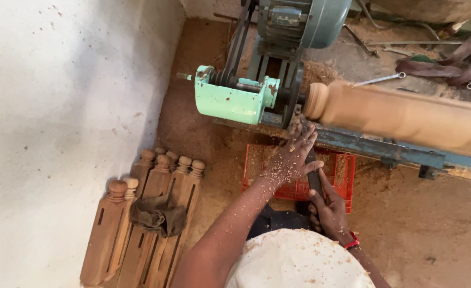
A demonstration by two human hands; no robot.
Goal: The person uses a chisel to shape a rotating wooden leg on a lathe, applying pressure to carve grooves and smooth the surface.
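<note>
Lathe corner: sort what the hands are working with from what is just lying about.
In use:
- left hand, steadying the tool near the wood
- right hand, gripping the dark turning tool
- blurred wooden workpiece on the lathe
- green headstock

Lying about:
- turned wooden posts by the wall
- rag draped on them
- red crate
- wrench

The spinning workpiece (406, 114) is pale, smooth bare wood. The lathe headstock (230, 98) is chipped mint-green painted metal. The crate (299, 170) is red plastic. Matt turned wooden legs (155, 213) carry a crumpled cloth (158, 216); sawdust coats the floor (432, 224).
</note>
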